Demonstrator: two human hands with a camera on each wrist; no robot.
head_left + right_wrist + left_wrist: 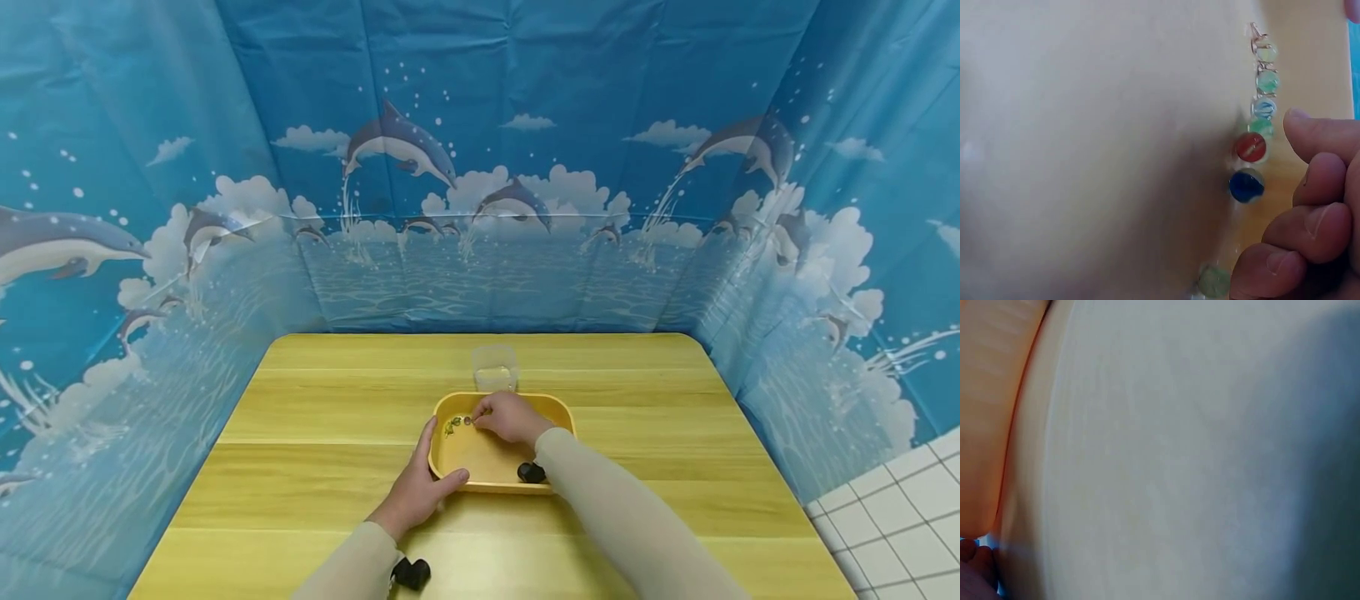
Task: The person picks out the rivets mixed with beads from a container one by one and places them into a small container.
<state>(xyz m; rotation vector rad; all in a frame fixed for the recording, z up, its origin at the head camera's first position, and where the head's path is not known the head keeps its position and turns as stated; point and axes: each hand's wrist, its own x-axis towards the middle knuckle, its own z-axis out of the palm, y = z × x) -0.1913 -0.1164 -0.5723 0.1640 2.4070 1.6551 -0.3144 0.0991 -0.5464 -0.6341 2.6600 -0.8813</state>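
Observation:
A yellow plastic tray [480, 457] stands on the table. My left hand [415, 492] grips its near left corner, thumb over the near rim and fingers along the left side. Inside the tray, my right hand [507, 417] reaches to the far wall, its fingers curled beside a row of glass marbles. In the right wrist view the row includes a red marble [1250, 147], a blue marble [1247, 185] and several pale green ones. A green marble [1214, 281] lies apart at the bottom. Whether the right fingertips pinch one is hidden.
A clear plastic container [495, 367] stands just behind the tray. The wood-patterned table [315, 467] reaches to a blue dolphin-print curtain [480, 275] at the back and sides. White tiles [892, 508] show at the lower right.

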